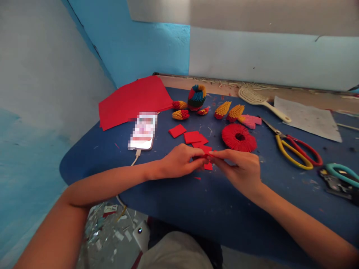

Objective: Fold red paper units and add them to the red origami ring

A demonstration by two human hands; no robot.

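Head view puts the fingers of both hands near its middle: the left hand [179, 162] and right hand [246, 172] pinch a small red paper piece [206, 149] between them, above the blue counter [196, 201]. Just beyond the fingertips lie loose red paper squares [177, 130], some overlapping. A red spiky ring [228, 140] sits near the right hand. Farther back stand a multicolored folded-paper vase [196, 101], yellow-and-red cones [223, 110] and a pink piece [250, 121]. Left of these, a phone [144, 130] with its cable [135, 160] lies near large red sheets [134, 101]. Toward the right are scissors [278, 132] with yellow and red handles, a pale hairbrush [252, 95], a whitish sheet [307, 118] and a teal-handled tool [334, 170].
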